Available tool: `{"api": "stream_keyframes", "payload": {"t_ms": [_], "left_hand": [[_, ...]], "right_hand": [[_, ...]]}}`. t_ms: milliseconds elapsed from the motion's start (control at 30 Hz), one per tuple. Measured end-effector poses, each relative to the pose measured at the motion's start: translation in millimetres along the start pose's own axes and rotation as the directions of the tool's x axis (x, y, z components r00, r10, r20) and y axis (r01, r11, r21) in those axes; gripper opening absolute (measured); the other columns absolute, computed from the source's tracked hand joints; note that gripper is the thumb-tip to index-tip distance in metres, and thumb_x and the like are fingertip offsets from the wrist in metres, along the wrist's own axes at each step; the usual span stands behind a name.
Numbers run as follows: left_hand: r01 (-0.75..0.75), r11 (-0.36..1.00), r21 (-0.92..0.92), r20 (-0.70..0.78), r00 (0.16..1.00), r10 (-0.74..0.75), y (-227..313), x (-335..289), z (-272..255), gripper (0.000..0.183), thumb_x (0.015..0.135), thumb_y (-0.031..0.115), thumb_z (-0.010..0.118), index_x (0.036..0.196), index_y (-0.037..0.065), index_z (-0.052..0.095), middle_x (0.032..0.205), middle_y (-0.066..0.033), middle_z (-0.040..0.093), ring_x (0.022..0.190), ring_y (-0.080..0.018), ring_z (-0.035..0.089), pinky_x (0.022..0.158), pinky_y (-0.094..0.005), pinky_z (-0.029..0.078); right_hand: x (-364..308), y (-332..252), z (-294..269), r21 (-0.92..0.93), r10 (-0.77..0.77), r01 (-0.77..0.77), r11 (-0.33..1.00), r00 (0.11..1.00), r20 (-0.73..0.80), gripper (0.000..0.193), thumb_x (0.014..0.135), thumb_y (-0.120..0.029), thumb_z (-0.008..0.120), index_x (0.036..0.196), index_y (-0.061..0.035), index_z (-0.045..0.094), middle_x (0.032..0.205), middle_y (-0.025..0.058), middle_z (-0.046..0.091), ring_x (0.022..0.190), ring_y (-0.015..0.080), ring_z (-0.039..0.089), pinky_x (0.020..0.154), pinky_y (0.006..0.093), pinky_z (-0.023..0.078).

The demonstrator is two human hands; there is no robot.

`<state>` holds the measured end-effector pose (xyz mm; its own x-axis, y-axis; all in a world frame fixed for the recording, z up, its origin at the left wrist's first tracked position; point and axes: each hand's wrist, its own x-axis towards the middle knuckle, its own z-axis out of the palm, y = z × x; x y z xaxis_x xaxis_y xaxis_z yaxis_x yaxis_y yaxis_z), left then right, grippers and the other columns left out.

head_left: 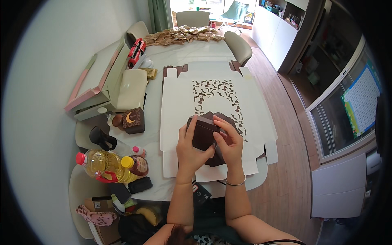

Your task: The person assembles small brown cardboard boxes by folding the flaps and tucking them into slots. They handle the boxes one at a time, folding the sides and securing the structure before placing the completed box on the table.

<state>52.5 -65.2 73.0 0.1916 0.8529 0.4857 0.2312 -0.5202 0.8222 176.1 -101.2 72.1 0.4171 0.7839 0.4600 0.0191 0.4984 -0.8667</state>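
Between my two hands is a small dark brown cardboard box. My left hand grips its left side and near edge, thumb toward the middle. My right hand holds the right side, with fingertips on the top edge and the thumb at the near corner. Underneath lie dark brown flat card pieces, partly covered by my hands and the box. These rest on a large white flattened cardboard sheet with a cut-out pattern that shows brown.
A finished-looking brown box with a gold crescent stands left on the marbled table. Nearby are an oil bottle, a yellow-capped jar and a black case. Gold packets are heaped at the far end. Chairs surround the table.
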Motion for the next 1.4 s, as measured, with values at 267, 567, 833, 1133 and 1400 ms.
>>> {"api": "stream_keyframes", "payload": {"t_ms": [267,567,833,1133,1400], "left_hand": [[-0.062,0.993,0.105,0.011,0.998,0.061,9.0,1.2,-7.7,0.085,0.059,0.014,0.081,0.138,0.014,0.049,0.115,-0.0113,0.054,0.094,-0.0242,0.064,0.078,-0.0339,0.055],[-0.115,0.981,0.155,-0.023,0.993,0.12,9.1,0.8,-6.7,0.085,0.057,0.014,0.081,0.137,0.013,0.051,0.115,-0.0122,0.055,0.092,-0.0251,0.064,0.076,-0.0344,0.056],[-0.095,0.991,0.094,-0.025,0.995,0.098,8.8,0.1,-8.0,0.087,0.055,0.013,0.08,0.137,0.013,0.05,0.116,-0.0132,0.055,0.095,-0.0269,0.064,0.077,-0.0351,0.056],[-0.12,0.984,0.128,-0.053,0.99,0.128,5.5,-0.7,-6.7,0.079,0.057,0.021,0.084,0.13,0.014,0.053,0.12,-0.0135,0.053,0.094,-0.0291,0.064,0.074,-0.0366,0.057],[-0.112,0.988,0.107,-0.099,0.987,0.123,5.3,-2.1,-3.8,0.077,0.062,0.019,0.084,0.13,0.013,0.047,0.122,-0.0151,0.052,0.097,-0.0284,0.063,0.077,-0.0362,0.057]], "right_hand": [[0.4,1.3,-5.5,-0.057,-0.059,0.061,0.997,0.998,0.035,0.029,0.084,0.006,0.065,0.112,-0.0015,0.067,0.118,0.0148,0.064,0.101,0.0174,0.063,0.077,0.0261,0.056],[1.7,-3.1,-4.7,-0.114,-0.083,0.086,0.99,0.996,0.031,0.025,0.081,0.005,0.068,0.105,-0.0013,0.071,0.113,0.0126,0.067,0.097,0.0179,0.065,0.078,0.0269,0.055],[1.5,-4.8,-3.7,-0.226,-0.118,0.13,0.965,0.991,0.065,0.03,0.072,0.003,0.075,0.102,-0.0031,0.072,0.112,0.0119,0.068,0.097,0.0207,0.067,0.08,0.0288,0.054],[1.9,-5.7,1.5,-0.31,-0.143,0.16,0.937,0.987,0.077,0.03,0.072,0.0,0.075,0.102,-0.004,0.072,0.119,0.0138,0.065,0.1,0.023,0.065,0.085,0.0313,0.053],[1.4,0.0,-1.0,-0.357,-0.178,0.218,0.908,0.974,0.142,0.046,0.074,-0.006,0.077,0.118,-0.0048,0.065,0.131,0.0149,0.057,0.108,0.0249,0.063,0.088,0.0347,0.051]]}}
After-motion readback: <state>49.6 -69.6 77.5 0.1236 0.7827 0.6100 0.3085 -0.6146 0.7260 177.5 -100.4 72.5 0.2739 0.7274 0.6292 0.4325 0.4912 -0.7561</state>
